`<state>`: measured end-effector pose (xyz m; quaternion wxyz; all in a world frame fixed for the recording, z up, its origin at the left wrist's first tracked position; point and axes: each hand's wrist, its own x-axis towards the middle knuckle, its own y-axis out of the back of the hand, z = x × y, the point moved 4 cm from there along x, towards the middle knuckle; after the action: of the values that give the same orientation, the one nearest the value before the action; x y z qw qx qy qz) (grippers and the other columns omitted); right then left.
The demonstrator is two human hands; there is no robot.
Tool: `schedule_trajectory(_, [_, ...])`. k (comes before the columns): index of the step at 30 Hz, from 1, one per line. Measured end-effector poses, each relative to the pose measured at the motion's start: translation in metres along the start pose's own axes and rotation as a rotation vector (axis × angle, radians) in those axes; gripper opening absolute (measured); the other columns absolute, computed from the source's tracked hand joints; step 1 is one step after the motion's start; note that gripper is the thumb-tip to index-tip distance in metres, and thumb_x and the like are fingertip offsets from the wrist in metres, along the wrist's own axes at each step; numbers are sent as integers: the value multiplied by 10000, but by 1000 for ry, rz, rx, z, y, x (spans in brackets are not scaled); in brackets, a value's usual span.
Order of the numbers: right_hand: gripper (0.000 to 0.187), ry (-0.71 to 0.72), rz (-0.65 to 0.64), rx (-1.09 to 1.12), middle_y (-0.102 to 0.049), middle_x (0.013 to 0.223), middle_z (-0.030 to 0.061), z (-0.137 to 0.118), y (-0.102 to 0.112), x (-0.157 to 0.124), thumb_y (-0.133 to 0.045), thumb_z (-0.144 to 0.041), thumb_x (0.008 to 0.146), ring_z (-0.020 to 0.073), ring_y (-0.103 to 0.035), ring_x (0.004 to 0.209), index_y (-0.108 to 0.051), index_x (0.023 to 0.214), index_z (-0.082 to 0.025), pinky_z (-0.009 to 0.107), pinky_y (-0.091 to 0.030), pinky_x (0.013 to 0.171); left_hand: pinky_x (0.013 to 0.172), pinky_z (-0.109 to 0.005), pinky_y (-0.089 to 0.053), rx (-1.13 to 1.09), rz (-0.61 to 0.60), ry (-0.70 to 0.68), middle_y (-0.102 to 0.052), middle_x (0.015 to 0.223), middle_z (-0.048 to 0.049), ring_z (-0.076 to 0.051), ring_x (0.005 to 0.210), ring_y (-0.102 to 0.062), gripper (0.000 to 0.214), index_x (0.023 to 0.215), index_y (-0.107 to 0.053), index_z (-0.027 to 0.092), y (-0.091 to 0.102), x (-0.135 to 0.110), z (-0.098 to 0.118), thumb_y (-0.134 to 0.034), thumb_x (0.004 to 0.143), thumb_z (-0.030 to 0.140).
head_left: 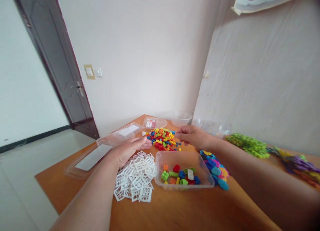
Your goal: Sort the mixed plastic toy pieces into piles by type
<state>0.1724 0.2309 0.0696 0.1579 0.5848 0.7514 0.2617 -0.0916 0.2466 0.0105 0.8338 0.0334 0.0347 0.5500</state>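
My left hand [133, 147] is stretched out with its fingers straight and holds nothing visible. It hovers over the far edge of a heap of white lattice window pieces [136, 177], beside a pile of small coloured building bricks [162, 137]. At that pile's right side is my right hand [188, 136], its fingers curled in toward the thumb; whatever they may hold is hidden. Nearer to me stands a clear plastic container [210, 181] with several loose bricks in it, among them a white brick [190, 174] and a green one [165, 175].
Clear lids [86, 159] lie along the table's left edge. A round clear tub [181, 118] and another clear box [212, 127] stand at the back by the wall. To the right are colourful flower-shaped pieces [217, 169] and a green heap [247, 145].
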Motion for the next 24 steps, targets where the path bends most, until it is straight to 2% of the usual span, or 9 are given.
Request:
schedule_trajectory(3, [269, -19, 118, 22, -548, 625, -25, -11, 6, -28, -599, -439, 841, 81, -479, 515, -596, 782, -177, 201, -375, 488, 1060, -426, -401, -15, -4, 3, -712, 1132, -137, -267, 1112, -634, 535, 1054, -697, 144, -2, -1, 1, -635, 780, 599])
schedule_trajectory(6, [307, -16, 164, 45, -541, 647, -17, -13, 7, -63, -571, -492, 857, 97, -490, 547, -595, 803, -190, 206, -367, 484, 1065, -424, -396, -25, -1, 4, -705, 1146, -146, -266, 1122, -630, 547, 1072, -687, 137, -2, -1, 0, -626, 788, 600])
schedule_trajectory(10, [316, -114, 97, 49, -529, 647, -8, -2, -2, -117, -542, -517, 867, 124, -485, 561, -586, 793, -213, 228, -374, 481, 1067, -415, -393, -2, 10, -3, -703, 1143, -157, -264, 1129, -628, 555, 1065, -685, 130, 0, -2, 0, -612, 794, 609])
schedule_trajectory(12, [313, -112, 71, 19, -523, 661, -1, 4, -7, -144, -531, -499, 879, 130, -481, 587, -577, 756, -216, 237, -387, 505, 1066, -410, -396, 10, 1, -9, -705, 1133, -165, -265, 1124, -631, 557, 1053, -687, 123, 0, -2, 0, -618, 790, 609])
schedule_trajectory(17, [321, -208, 19, -149, -567, 698, 10, 22, -21, -206, -491, -487, 902, 150, -499, 631, -578, 736, -226, 245, -380, 526, 1053, -413, -411, 12, 24, -1, -703, 1135, -165, -268, 1119, -634, 563, 1052, -686, 128, 0, -3, 1, -641, 766, 611])
schedule_trajectory(21, [272, -227, -51, -217, -655, 778, -2, 28, -32, -240, -459, -402, 929, 148, -582, 710, -628, 799, -234, 228, -416, 604, 1019, -409, -434, 58, 80, -20, -709, 1125, -156, -267, 1091, -648, 538, 1059, -691, 140, 3, -3, 5, -636, 775, 594])
schedule_trajectory(24, [239, -235, -82, -242, -684, 813, -16, 29, -35, -255, -476, -389, 922, 137, -609, 724, -650, 836, -251, 213, -425, 619, 1008, -425, -426, 108, 192, -106, -713, 1112, -163, -271, 1070, -655, 561, 1101, -679, 131, 8, -3, 11, -618, 786, 591])
